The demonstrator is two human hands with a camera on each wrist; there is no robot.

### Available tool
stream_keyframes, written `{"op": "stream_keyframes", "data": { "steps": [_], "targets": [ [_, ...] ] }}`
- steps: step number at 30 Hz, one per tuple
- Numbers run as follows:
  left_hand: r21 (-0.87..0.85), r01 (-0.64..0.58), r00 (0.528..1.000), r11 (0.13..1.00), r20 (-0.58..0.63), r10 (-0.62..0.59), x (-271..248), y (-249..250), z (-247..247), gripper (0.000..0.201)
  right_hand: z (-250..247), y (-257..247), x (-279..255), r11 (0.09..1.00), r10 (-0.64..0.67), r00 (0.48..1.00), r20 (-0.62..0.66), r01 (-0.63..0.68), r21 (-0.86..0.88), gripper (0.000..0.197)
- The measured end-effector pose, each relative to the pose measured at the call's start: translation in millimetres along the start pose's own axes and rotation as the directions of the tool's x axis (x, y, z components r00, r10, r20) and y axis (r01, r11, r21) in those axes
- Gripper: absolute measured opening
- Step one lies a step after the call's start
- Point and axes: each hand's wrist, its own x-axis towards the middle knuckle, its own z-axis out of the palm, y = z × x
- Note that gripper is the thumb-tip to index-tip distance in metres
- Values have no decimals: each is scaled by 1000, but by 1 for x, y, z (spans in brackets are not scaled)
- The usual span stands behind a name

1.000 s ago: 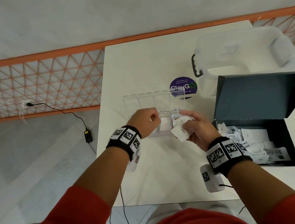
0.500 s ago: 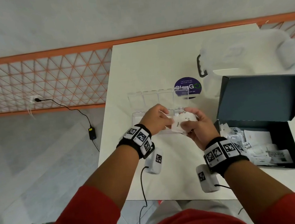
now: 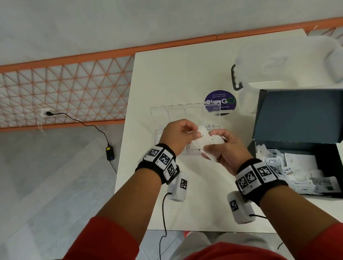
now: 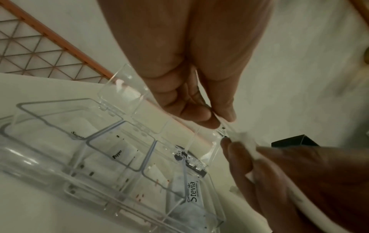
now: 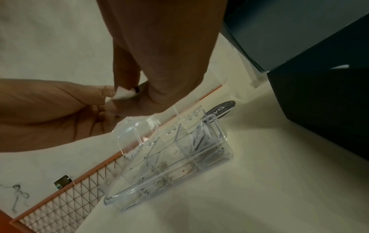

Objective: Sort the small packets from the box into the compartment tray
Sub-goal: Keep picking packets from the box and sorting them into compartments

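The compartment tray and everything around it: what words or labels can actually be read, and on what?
"Stevia": packet in the compartment tray's end section.
"Pepper": packet in a middle section.
"Stevia": packet in the dark box.
"Let's keep our pantries clean": round purple sticker; its large logo is partly hidden.
Left section's packet: print cut off.
Held packets: print too small.

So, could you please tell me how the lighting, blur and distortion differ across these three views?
Head view: bright and even, wide-angle bending the orange railing, sharp on the white packets. Left wrist view: dim and yellowish, the right hand dark and soft, yet the Stevia packet in the clear compartment tray is readable. Right wrist view: dim, the dark box featureless.
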Motion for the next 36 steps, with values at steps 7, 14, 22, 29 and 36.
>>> {"op": "stream_keyframes", "data": {
  "steps": [7, 14, 22, 29, 36],
  "targets": [
    [16, 19, 992, 1000, 123, -21, -4, 3, -4, 26, 9, 0, -1, 1000, -13, 1000, -23, 12, -29, 39],
    [16, 31, 988, 999, 149, -33, 1, -1, -23, 34, 19, -2, 0, 992, -13, 999, -32, 9, -122, 43],
    [455, 16, 998, 891, -60, 13, 30, -23, -84, 22, 19, 6, 7, 992, 57, 997, -58, -63, -109, 43],
    [737, 21, 996, 675, 44, -80, 44, -44, -83, 22, 18, 10, 14, 992, 77, 995, -64, -83, -100, 45],
    [875, -92, 985, 475, 149, -84, 43, -63, -65, 30, 15, 5, 16, 994, 103, 995, -15, -102, 46, 41]
  ]
}}
